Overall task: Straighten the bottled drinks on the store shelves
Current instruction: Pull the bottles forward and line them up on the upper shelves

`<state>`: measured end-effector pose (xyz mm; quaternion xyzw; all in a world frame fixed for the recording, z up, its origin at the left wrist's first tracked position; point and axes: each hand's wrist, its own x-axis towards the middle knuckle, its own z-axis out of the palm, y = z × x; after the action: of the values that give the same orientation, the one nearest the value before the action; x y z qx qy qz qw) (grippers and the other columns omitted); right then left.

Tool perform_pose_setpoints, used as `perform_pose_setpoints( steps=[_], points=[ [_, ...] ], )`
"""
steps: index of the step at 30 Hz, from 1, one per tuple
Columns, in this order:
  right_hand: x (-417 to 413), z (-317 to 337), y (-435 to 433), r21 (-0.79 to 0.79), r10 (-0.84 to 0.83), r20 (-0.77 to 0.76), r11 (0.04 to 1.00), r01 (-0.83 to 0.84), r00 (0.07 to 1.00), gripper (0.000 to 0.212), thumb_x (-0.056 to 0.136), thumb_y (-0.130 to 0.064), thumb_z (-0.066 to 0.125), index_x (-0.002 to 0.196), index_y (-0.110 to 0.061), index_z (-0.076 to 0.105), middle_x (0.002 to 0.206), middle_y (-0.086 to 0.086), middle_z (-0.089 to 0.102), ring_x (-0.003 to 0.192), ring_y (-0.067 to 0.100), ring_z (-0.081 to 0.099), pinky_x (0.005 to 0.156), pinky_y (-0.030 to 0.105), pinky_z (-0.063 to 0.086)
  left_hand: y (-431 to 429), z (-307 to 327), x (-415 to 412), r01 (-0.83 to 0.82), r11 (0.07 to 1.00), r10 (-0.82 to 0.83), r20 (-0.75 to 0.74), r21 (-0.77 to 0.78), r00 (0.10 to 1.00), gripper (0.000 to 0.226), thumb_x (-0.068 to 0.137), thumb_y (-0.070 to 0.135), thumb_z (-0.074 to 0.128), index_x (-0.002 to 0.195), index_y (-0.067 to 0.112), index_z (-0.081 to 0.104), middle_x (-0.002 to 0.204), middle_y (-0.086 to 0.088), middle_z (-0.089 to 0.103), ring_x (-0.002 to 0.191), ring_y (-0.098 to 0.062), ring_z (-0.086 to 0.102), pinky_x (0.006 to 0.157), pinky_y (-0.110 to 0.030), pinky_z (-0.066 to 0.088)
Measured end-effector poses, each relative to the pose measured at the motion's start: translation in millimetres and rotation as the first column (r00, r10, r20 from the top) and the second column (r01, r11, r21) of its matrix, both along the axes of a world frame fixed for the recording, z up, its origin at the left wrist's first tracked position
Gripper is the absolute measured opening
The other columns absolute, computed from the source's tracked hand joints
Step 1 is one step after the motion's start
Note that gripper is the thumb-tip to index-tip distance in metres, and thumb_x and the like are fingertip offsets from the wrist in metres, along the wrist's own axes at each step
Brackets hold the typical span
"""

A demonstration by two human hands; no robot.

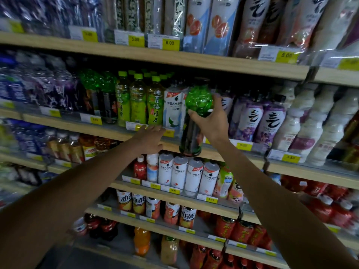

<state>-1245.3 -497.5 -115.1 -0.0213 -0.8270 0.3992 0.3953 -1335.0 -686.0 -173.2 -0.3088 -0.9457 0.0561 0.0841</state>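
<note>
Right hand [211,123] grips green-topped bottle [197,102], held clear of shelf [64,123] before white bottles [172,109]; left hand [150,137] flat, fingers straight, on shelf edge; bottle not yet placed; matching bottles [97,94] stand further left; other rows look tidy.

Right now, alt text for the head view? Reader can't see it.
The right hand grips a green-topped dark bottle in front of a packed wooden store shelf. The left hand, fingers extended, reaches toward the shelf's front edge below yellow-green tea bottles.
</note>
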Motion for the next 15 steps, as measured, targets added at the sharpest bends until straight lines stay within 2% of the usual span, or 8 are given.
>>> perform_pose_setpoints(
  steps=[5, 8, 10, 13, 15],
  points=[
    [-30.5, -11.2, -47.8, 0.132, 0.046, 0.071, 0.990, -0.055, 0.996, 0.079, 0.075, -0.051, 0.072, 0.138, -0.018, 0.036, 0.105, 0.005, 0.065, 0.076, 0.018, 0.058, 0.061, 0.034, 0.051, -65.6, -4.3, -17.4, -0.105, 0.993, 0.100, -0.095, -0.055, 0.990, 0.066, 0.095, 0.046, 0.043, 0.147, 0.011, 0.023, 0.152, -0.011, 0.026, 0.134, -0.030, 0.034, 0.104, -0.040, 0.033],
    [-55.2, -10.4, -79.7, 0.170, 0.080, 0.068, 0.981, -0.090, 0.994, 0.079, 0.075, -0.052, 0.072, 0.137, -0.017, 0.038, 0.108, 0.002, 0.065, 0.083, 0.015, 0.058, 0.063, 0.031, 0.050, -107.5, -10.0, -39.0, -0.126, 0.992, 0.124, -0.134, -0.006, 0.983, 0.065, 0.093, 0.048, 0.046, 0.144, 0.011, 0.028, 0.147, -0.011, 0.034, 0.130, -0.029, 0.038, 0.101, -0.038, 0.035],
    [-73.4, -10.0, -104.1, 0.178, 0.081, 0.054, 0.980, -0.089, 0.995, 0.078, 0.074, -0.053, 0.072, 0.135, -0.016, 0.040, 0.104, 0.001, 0.064, 0.080, 0.012, 0.054, 0.063, 0.028, 0.046, -137.2, -15.0, -56.2, -0.139, 0.990, 0.139, -0.163, 0.009, 0.977, 0.066, 0.092, 0.049, 0.046, 0.143, 0.011, 0.029, 0.145, -0.011, 0.034, 0.128, -0.029, 0.039, 0.100, -0.040, 0.035],
    [-100.9, -8.9, -145.1, 0.172, 0.052, 0.053, 0.983, -0.060, 0.997, 0.081, 0.072, -0.057, 0.071, 0.132, -0.013, 0.040, 0.100, 0.004, 0.064, 0.082, 0.016, 0.057, 0.065, 0.033, 0.049, -181.5, -18.6, -84.2, -0.165, 0.986, 0.165, -0.179, 0.014, 0.970, 0.069, 0.091, 0.050, 0.047, 0.145, 0.012, 0.026, 0.147, -0.013, 0.033, 0.130, -0.031, 0.038, 0.103, -0.045, 0.034],
    [-117.9, -10.2, -175.5, 0.169, 0.022, 0.056, 0.985, -0.031, 0.998, 0.084, 0.071, -0.059, 0.070, 0.133, -0.011, 0.038, 0.089, 0.001, 0.061, 0.077, 0.017, 0.057, 0.063, 0.034, 0.049, -213.1, -20.0, -102.6, -0.172, 0.985, 0.174, -0.191, 0.030, 0.966, 0.069, 0.091, 0.048, 0.048, 0.145, 0.011, 0.027, 0.150, -0.014, 0.030, 0.134, -0.032, 0.033, 0.105, -0.046, 0.031]
  ],
)
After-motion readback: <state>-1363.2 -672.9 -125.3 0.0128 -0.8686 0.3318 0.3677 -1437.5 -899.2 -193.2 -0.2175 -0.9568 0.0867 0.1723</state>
